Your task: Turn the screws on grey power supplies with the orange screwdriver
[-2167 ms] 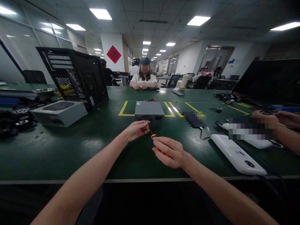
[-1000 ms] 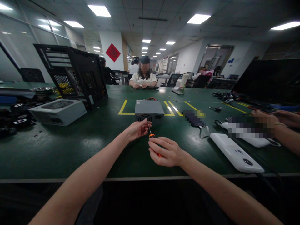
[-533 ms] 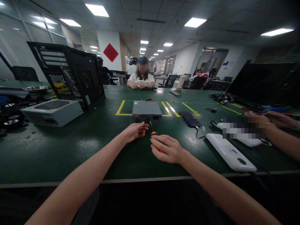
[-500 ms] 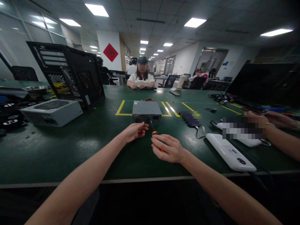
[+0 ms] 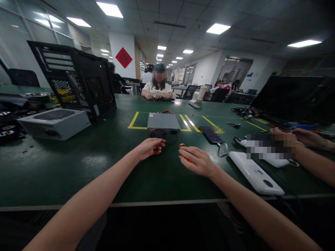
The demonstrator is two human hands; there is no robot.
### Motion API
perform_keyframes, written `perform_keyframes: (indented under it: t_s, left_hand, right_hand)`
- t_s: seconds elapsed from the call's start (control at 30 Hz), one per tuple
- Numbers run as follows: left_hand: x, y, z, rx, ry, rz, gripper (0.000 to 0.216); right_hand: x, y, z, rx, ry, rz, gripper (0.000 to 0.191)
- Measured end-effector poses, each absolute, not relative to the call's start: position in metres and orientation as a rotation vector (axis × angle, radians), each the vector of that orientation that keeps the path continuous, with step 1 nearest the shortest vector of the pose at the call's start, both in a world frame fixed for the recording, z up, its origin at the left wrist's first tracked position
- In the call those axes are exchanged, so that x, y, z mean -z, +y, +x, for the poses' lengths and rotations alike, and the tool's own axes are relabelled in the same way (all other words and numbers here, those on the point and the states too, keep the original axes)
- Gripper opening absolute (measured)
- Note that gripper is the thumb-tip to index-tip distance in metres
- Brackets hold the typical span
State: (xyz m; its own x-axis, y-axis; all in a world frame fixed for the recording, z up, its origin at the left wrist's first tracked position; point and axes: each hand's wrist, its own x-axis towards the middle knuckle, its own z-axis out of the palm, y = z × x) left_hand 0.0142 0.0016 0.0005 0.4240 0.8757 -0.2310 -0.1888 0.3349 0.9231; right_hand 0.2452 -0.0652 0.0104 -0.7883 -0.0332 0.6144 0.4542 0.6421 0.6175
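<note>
A grey power supply unit (image 5: 163,122) lies on the green table (image 5: 78,164), its fan grille facing me. My right hand (image 5: 197,161) is closed round an orange-handled screwdriver (image 5: 181,145), whose thin shaft points at the unit's front right corner. My left hand (image 5: 150,147) rests on the table just in front of the unit. Its fingertips are pinched together, and I cannot make out what, if anything, is between them.
A black computer case (image 5: 78,83) and a second grey power supply (image 5: 54,122) stand at left. A white device (image 5: 255,172), cables and a co-worker's hands (image 5: 309,136) are at right. Another person (image 5: 157,90) sits across the table. A small screwdriver (image 5: 234,124) lies beyond yellow tape lines (image 5: 134,120).
My right hand has carried the screwdriver to the right and forward, towards the unit's front right corner. My left hand has let go of the shaft and stays put.
</note>
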Motion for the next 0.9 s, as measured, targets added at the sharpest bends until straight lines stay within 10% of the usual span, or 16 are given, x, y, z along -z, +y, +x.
perform_keyframes:
  t_s: [0.9]
  left_hand:
    - [-0.0042, -0.0019, 0.015, -0.806, 0.888, 1.014, 0.015]
  right_hand:
    - [-0.0056, -0.057, 0.2493, 0.989, -2.254, -0.461, 0.012]
